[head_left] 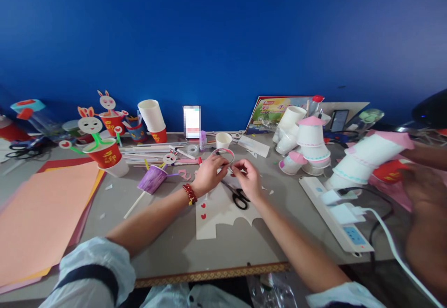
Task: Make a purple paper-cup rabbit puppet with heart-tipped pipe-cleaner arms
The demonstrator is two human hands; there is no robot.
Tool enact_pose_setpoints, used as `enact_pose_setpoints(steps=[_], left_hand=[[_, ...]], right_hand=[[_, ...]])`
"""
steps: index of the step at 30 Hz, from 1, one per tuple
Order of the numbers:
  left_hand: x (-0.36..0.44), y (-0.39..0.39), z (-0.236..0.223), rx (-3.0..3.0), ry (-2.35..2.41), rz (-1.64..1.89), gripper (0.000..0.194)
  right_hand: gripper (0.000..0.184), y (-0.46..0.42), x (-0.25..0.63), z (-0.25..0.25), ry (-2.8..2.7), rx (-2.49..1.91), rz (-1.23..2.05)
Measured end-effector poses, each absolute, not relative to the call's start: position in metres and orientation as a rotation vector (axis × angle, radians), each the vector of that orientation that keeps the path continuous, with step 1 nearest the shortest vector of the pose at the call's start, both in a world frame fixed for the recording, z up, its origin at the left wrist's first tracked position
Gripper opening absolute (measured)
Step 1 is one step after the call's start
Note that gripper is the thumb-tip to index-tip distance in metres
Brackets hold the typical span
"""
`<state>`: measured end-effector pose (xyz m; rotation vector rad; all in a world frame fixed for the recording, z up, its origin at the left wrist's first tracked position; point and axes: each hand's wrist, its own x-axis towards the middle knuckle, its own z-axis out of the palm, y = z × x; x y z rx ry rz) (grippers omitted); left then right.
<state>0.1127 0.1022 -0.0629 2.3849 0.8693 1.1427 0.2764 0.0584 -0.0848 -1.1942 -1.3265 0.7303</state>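
My left hand (pixel 208 174), with a red bead bracelet at its wrist, is closed on a thin paper ring (pixel 223 153) with a red and white edge, held just above the table. My right hand (pixel 247 176) pinches the same ring from the right side. Both hands meet over a white paper sheet (pixel 214 215) with small red hearts on it. Black scissors (pixel 238 196) lie on that sheet under my right hand. A purple paper cup (pixel 152 179) on a straw lies tipped over to the left of my left hand.
Orange and red card sheets (pixel 42 217) cover the left. Red cups with paper rabbits (pixel 103 152) stand behind them. White paper cup towers (pixel 312 145) and a power strip (pixel 340 226) sit right. Another person's hand (pixel 412 182) holds a cup tower (pixel 370 156) at far right.
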Motion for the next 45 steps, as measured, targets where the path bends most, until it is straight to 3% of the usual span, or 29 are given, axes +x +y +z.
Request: enact_pose_setpoints(steps=[13, 20, 24, 27, 31, 36, 45], left_hand=[[0.118, 0.101, -0.059, 2.189, 0.918, 1.126, 0.009], [0.122, 0.118, -0.071, 2.03, 1.071, 1.082, 0.03], [0.122, 0.127, -0.068, 2.163, 0.984, 0.961, 0.011], [0.114, 0.119, -0.062, 2.276, 0.947, 0.911, 0.022], [0.073, 0.083, -0.053, 2.384, 0.951, 0.818, 0.012], [0.019, 0.038, -0.051, 2.641, 0.736, 0.439, 0.017], [0.016, 0.047, -0.062, 2.743, 0.655, 0.291, 0.012]], right_hand=[[0.023, 0.056, 0.277, -0.081, -1.477, -1.232, 0.575], [0.023, 0.057, 0.29, -0.071, -1.291, -1.212, 0.421], [0.029, 0.066, 0.304, -0.07, -1.099, -1.181, 0.53], [0.029, 0.063, 0.303, -0.067, -1.182, -1.186, 0.642], [0.025, 0.044, 0.287, -0.055, -1.566, -1.127, 1.144], [0.017, 0.029, 0.26, -0.051, -1.854, -0.969, 1.64], [0.018, 0.03, 0.25, -0.07, -1.906, -1.044, 1.724]])
